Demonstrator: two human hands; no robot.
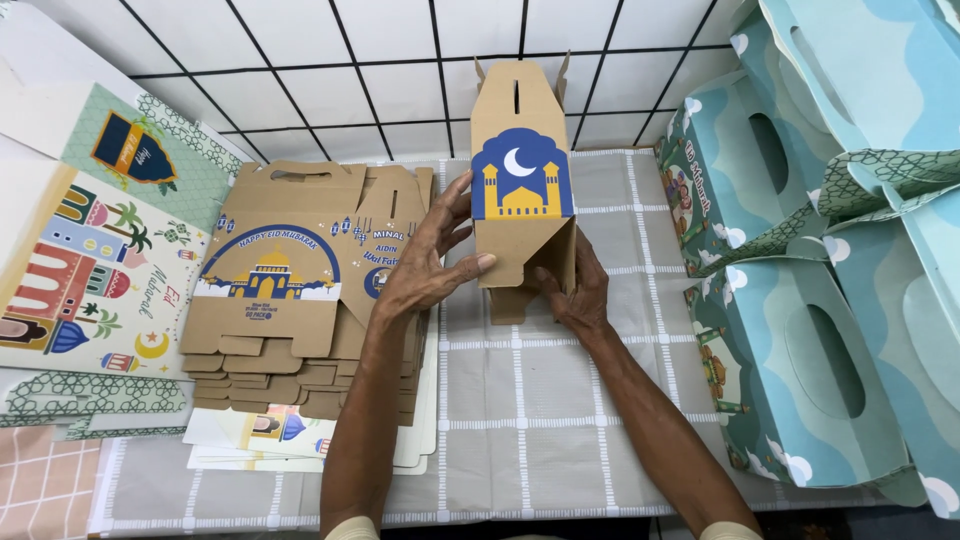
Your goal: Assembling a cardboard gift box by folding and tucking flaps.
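Head camera looks down on a counter [520,400] under a grey checked cloth, backed by white wall tiles. Biggest of all is the heap of finished teal carrier boxes [800,350] at the right, cloud-patterned, already folded up with handle cut-outs, leaning on one another and crowding that side. At the left lie flat sheets of colourful printed card [90,270], and next to them a stack of flat brown box blanks [290,290] printed with a blue arch and a yellow mosque, not yet folded (a fair number by the look of the layered tabs). So some boxes stand made and a pile waits.

Between the two, a brown kraft box [522,190] stands upright at the middle of the counter, partly formed: its walls are up, its top flaps open, its lower flaps loose. The left hand [430,265] is spread open, thumb pressing the box's lower left edge. The right hand [575,290] curls around the bottom right corner, fingers tucked behind a flap; how firmly it grips I cannot tell. Nothing lies on the cloth just before the hands.
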